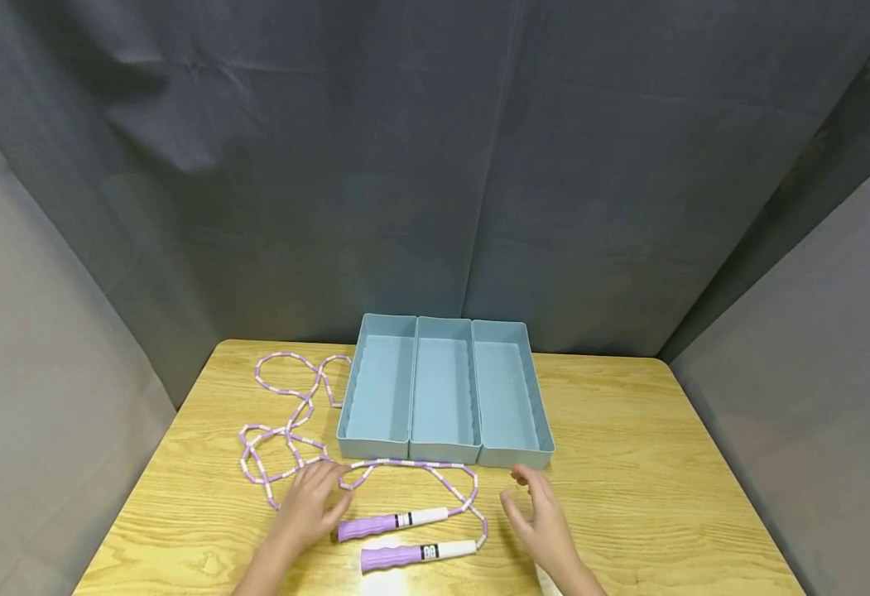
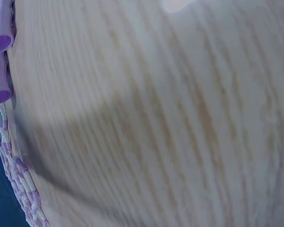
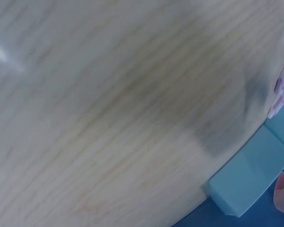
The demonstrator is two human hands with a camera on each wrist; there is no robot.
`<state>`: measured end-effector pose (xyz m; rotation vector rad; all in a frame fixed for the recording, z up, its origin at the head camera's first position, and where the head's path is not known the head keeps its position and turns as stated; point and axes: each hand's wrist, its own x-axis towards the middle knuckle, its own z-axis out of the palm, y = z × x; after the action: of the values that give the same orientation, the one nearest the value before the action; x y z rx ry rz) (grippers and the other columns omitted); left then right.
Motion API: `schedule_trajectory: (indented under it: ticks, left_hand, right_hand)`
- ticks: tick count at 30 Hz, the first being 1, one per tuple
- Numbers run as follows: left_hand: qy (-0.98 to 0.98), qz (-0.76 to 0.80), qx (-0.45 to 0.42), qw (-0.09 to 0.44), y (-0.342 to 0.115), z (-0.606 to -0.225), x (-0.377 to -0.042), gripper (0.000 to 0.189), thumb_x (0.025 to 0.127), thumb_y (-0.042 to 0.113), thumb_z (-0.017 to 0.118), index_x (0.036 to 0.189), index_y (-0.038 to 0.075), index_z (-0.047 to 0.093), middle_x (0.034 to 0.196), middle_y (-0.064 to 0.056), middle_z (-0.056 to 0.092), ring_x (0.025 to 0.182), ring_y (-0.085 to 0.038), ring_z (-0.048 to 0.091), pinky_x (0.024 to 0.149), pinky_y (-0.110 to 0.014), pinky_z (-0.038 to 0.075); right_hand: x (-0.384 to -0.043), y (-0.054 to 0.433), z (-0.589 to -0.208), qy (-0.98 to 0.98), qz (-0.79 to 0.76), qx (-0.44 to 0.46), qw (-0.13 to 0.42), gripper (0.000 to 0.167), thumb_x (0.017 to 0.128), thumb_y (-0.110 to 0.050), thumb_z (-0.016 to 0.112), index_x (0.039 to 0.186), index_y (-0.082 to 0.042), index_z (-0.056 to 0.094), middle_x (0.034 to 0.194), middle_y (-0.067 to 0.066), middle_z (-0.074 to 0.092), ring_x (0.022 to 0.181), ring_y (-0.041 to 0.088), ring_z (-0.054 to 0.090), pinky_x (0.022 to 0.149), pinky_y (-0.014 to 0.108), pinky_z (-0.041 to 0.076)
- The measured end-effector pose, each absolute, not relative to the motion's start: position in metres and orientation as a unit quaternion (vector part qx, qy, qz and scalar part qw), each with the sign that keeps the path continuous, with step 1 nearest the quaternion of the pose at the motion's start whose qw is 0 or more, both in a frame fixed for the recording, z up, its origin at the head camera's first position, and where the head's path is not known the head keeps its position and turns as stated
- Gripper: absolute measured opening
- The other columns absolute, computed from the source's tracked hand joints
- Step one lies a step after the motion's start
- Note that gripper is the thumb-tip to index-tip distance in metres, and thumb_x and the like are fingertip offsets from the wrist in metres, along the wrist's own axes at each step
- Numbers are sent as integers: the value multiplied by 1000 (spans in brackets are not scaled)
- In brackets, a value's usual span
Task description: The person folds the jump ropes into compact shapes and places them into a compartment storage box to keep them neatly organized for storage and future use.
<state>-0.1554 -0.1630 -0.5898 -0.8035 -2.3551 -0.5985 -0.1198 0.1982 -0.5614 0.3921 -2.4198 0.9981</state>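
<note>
A jump rope with purple and white beads [image 1: 289,432] lies in loops across the left side of the table. Its two handles, purple with white ends, lie side by side near the front: an upper handle [image 1: 367,527] and a lower handle [image 1: 393,557]. My left hand [image 1: 308,509] hovers over or rests by the rope, just left of the upper handle; contact cannot be made out. To the right of the handles is my right hand [image 1: 539,521], fingers relaxed, holding nothing. In the left wrist view the handle ends [image 2: 1,43] show at the left edge.
Behind the handles stand three light-blue bins side by side: a left bin [image 1: 377,449], a middle bin [image 1: 444,453] and a right bin [image 1: 516,457]. They sit on a wooden table [image 1: 628,463]. A dark grey curtain [image 1: 345,165] hangs behind it.
</note>
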Motion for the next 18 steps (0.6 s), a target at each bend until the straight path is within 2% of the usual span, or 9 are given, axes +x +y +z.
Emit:
schedule_trajectory:
  ticks: [10, 18]
  left_hand:
    - [-886, -223, -305, 267, -159, -597, -148, 35, 72, 24, 69, 103, 6, 63, 99, -3, 63, 92, -20, 57, 80, -39, 44]
    - [-896, -215, -311, 232, -154, -602, -143, 37, 73, 28, 71, 103, 9, 63, 96, 4, 60, 93, -17, 56, 82, -38, 46]
  right_hand:
    - [-110, 180, -572, -887, 355, 180, 233, 41, 72, -3, 73, 110, -4, 57, 100, -3, 56, 91, 13, 54, 78, 32, 49]
    - [-99, 171, -582, -885, 351, 221, 211, 37, 72, -4, 73, 107, -5, 59, 101, 2, 60, 91, 14, 55, 78, 31, 49]
